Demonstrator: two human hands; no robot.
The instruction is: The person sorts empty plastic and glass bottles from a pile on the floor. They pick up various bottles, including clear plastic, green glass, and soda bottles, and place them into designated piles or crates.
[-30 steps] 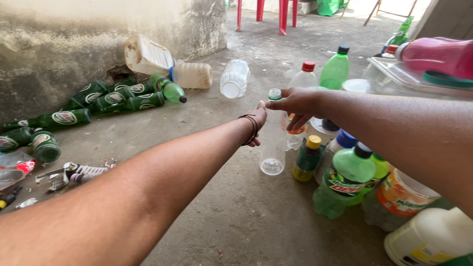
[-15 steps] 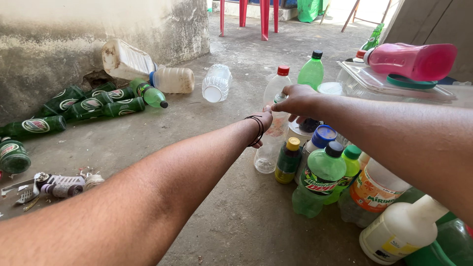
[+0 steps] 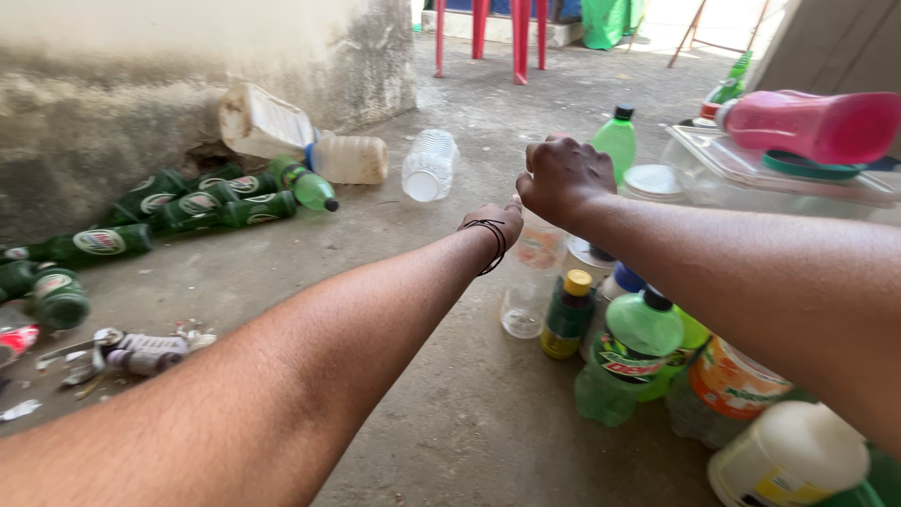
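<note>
A clear empty plastic bottle [image 3: 522, 299] stands upright on the concrete floor [image 3: 441, 413]. My left hand [image 3: 495, 223], with a black string at the wrist, is closed around its upper part from the left. My right hand [image 3: 561, 176] is closed in a fist over the bottle's top, hiding the neck and cap. Both arms reach forward across the view.
Upright bottles crowd the right: a small dark one with a yellow cap [image 3: 567, 316], a green soda bottle [image 3: 627, 361], an orange-labelled one [image 3: 727, 380], a white jug [image 3: 786, 457]. A pink jug [image 3: 812, 122] lies on a clear bin [image 3: 741, 169]. Green bottles [image 3: 216, 202] line the wall.
My right hand has shifted from gripping the cap with its fingers to a fist over the top. The red-capped bottle behind is now hidden. The view has drifted right.
</note>
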